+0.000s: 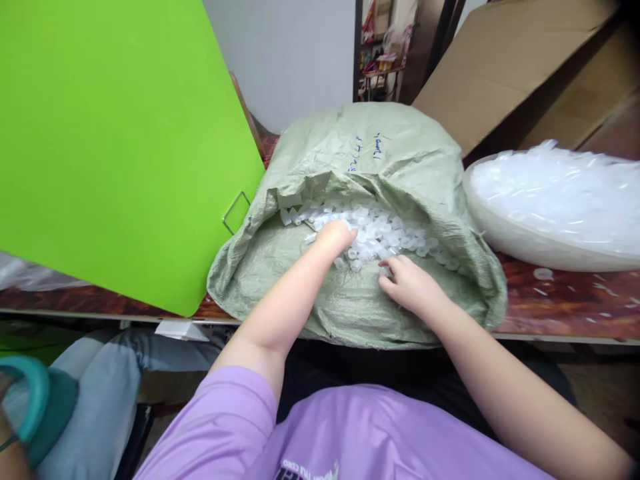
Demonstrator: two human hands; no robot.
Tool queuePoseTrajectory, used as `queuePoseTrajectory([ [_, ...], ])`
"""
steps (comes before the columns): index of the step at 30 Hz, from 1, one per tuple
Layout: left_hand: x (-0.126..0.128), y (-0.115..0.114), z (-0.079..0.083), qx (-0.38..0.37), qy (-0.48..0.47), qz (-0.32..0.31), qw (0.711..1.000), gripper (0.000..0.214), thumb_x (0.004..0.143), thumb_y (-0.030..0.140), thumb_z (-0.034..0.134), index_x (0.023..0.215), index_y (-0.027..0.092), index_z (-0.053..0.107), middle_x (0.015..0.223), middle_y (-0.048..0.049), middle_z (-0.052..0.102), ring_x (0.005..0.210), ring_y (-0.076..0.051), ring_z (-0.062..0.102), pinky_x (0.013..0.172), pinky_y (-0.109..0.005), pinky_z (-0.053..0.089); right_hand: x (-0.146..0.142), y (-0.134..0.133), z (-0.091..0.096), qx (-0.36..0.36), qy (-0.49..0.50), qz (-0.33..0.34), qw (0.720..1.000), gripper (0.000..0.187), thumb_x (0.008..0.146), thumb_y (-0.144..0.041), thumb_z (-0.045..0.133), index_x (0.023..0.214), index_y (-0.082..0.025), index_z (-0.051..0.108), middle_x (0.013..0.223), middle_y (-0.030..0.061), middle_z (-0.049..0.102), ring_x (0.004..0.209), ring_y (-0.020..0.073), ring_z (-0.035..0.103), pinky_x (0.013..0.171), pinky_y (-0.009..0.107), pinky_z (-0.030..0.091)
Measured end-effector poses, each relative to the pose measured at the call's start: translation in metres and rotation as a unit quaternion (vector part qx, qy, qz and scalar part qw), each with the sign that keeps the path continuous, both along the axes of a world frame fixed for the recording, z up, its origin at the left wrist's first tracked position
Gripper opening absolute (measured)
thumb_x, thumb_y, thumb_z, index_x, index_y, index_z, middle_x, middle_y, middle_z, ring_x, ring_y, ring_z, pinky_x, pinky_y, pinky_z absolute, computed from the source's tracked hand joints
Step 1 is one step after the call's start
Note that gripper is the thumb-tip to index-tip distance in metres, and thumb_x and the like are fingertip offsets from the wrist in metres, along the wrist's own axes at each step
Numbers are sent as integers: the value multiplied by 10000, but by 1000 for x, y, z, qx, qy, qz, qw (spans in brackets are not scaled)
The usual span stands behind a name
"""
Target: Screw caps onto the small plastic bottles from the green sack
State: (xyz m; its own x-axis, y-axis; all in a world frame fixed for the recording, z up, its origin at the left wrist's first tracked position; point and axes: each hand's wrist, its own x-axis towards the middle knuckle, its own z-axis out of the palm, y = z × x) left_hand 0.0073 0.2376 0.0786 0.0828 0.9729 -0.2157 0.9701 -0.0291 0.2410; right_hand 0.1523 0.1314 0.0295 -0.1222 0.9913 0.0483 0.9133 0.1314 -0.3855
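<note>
A pale green woven sack (400, 167) lies open on the table in front of me, its mouth rolled back. Inside is a heap of small translucent white plastic caps (385, 230). My left hand (334, 239) reaches into the sack mouth, fingers curled down into the caps, so what it holds is hidden. My right hand (407, 283) rests on the sack's near lip at the edge of the heap, fingers bent and pinched around a cap or two.
A bright green board (110, 140) leans at the left with a wire clip (236, 212) at its edge. A large white basin (550, 247) of clear plastic pieces sits right. Cardboard boxes (505, 60) stand behind. The reddish-brown table (565, 300) carries loose caps. Another person's knee shows lower left.
</note>
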Motion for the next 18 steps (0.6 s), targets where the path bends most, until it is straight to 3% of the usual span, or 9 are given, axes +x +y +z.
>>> queuePoseTrajectory([
  [5, 1, 9, -2, 22, -14, 9, 1000, 360, 795, 304, 492, 1064, 85, 589, 1110, -188, 621, 1041, -272, 577, 841, -315, 420, 13, -26, -2, 20, 112, -9, 993, 272, 805, -316, 482, 1020, -162, 544, 840, 34, 576, 690, 135, 570, 666, 249, 476],
  [8, -4, -12, 7, 68, -35, -13, 997, 380, 788, 284, 463, 1128, 130, 536, 1141, -137, 605, 1028, -243, 572, 812, -293, 424, 16, -34, -2, 81, 253, -7, 964, 308, 805, -308, 518, 1079, -169, 548, 862, 39, 555, 731, 146, 559, 707, 284, 482],
  [10, -8, -39, 13, 93, -88, -73, 989, 403, 757, 286, 490, 1144, 177, 513, 1115, -88, 610, 972, -211, 580, 765, -263, 427, 17, -37, -1, 112, 351, -11, 930, 304, 820, -312, 533, 1101, -199, 557, 892, 40, 556, 761, 149, 561, 733, 303, 481],
  [14, -17, -102, 14, -44, -197, -153, 967, 245, 722, 262, 493, 949, 192, 556, 738, -3, 600, 601, -132, 540, 506, -217, 370, 17, -42, 2, 117, 503, -7, 856, 280, 811, -312, 595, 1078, -235, 561, 933, 34, 607, 825, 155, 585, 757, 308, 492],
  [16, -24, -124, 10, -86, -227, -161, 957, 145, 721, 294, 515, 816, 189, 545, 639, 27, 531, 534, -107, 481, 461, -207, 326, 18, -47, 4, 79, 500, 42, 861, 261, 802, -295, 616, 1053, -231, 584, 914, 33, 631, 817, 157, 600, 743, 303, 504],
  [18, -31, -135, 7, -134, -258, -148, 945, 207, 704, 382, 571, 740, 183, 525, 604, 41, 488, 519, -95, 450, 450, -201, 312, 20, -53, 8, 48, 447, 118, 885, 234, 806, -265, 615, 1037, -229, 607, 925, 38, 649, 832, 161, 613, 751, 299, 509],
])
